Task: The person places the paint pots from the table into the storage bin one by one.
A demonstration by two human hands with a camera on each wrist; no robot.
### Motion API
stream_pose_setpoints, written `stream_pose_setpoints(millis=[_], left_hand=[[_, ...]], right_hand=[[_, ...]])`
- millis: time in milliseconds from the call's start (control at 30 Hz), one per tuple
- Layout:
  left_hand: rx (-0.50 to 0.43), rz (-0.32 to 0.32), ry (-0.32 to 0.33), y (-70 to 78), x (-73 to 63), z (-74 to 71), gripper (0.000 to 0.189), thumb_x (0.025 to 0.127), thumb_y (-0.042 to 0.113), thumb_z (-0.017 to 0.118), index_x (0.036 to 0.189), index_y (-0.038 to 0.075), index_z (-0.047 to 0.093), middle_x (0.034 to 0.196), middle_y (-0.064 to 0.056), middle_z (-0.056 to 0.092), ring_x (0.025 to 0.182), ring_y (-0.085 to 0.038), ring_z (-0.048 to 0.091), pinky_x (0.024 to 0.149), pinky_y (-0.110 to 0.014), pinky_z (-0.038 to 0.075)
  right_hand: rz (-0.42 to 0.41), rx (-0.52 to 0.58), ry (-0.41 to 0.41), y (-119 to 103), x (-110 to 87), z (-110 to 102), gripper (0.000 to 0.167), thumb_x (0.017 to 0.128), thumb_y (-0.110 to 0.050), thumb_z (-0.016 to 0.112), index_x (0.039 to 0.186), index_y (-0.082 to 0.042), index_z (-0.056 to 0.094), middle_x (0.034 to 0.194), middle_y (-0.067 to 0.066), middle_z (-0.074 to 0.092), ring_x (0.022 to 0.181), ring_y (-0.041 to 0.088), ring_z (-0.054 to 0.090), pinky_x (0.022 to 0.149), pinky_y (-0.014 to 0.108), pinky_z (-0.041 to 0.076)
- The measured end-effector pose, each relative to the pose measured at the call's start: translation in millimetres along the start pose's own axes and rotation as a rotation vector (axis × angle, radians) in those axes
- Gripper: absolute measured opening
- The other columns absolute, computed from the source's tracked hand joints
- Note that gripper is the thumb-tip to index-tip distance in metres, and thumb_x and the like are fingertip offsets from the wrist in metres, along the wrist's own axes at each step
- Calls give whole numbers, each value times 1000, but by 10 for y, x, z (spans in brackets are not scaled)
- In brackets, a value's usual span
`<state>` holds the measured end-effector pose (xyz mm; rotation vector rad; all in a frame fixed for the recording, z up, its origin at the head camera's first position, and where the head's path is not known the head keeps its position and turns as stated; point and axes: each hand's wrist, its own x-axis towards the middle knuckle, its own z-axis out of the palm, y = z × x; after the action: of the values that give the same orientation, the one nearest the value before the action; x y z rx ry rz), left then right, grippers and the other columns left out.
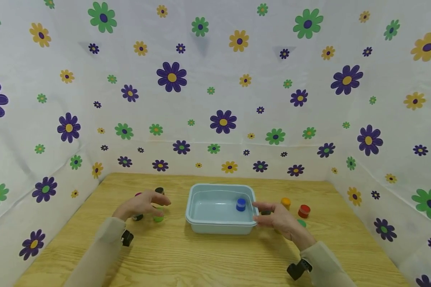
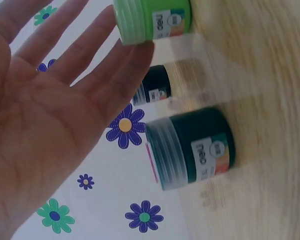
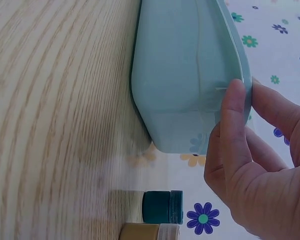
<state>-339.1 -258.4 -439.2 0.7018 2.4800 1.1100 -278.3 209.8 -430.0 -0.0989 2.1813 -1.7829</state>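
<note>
My left hand (image 1: 141, 205) hovers beside a light green paint jar (image 1: 159, 217), fingers spread and palm facing the camera in the left wrist view. In that view its fingertips overlap the green jar (image 2: 152, 20), and two dark paint jars (image 2: 210, 150) stand nearby. At the right end of a pale blue plastic bin (image 1: 215, 228), my right hand (image 1: 280, 219) has its thumb and fingers extended, their tips right at the rim. Inside the bin, toward its right side, sits a blue paint jar (image 1: 241, 205).
Right of the bin stand an orange jar (image 1: 285, 203), a red jar (image 1: 304, 211) and a green jar (image 1: 301, 223), partly behind my right hand. A dark teal jar (image 3: 157, 206) sits just off the bin's end. Flowered sheets (image 1: 215, 99) enclose the wooden table (image 1: 201, 263).
</note>
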Motion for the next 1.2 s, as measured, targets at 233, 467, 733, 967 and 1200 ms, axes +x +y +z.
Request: stream_pose_setpoints(millis=[233,467,733,967,1200], left_hand=[[50,1,-49,-19,-28,-37,46,82,6,77,125,-2,62,128,-22,62,124,-43,53,104,-58,44],[82,16,-88,-66,-16,-33,40,80,-2,75,118,-6,64,116,-18,66,103,-27,59,87,-33,55],[121,-9,-79,-61,28,-27,36,77,-5,73,113,-3,68,105,-8,68,90,-20,55,77,-24,50],[53,-62,-38,-1,36,-41,39,78,-2,75,116,-1,67,113,-12,68,99,-24,61,81,-30,55],[28,-24,-7,62,51,-71,41,79,1,72,119,-4,65,120,-19,64,101,-26,61,81,-32,55]], right_hand=[[-3,9,-11,-8,-23,11,64,86,-9,75,143,2,47,148,30,38,90,16,67,82,33,60],[-11,7,-38,-13,-41,6,65,86,-9,75,143,3,45,144,30,38,88,16,65,85,34,60],[18,18,-24,-19,-20,-3,64,84,-10,77,140,3,48,135,24,43,92,20,63,88,37,59],[-2,46,-28,14,11,-33,57,91,-16,70,140,3,48,134,24,49,101,20,63,93,38,57],[-23,59,-38,7,25,-50,60,90,-10,70,144,1,45,124,19,51,100,20,58,92,41,57]])
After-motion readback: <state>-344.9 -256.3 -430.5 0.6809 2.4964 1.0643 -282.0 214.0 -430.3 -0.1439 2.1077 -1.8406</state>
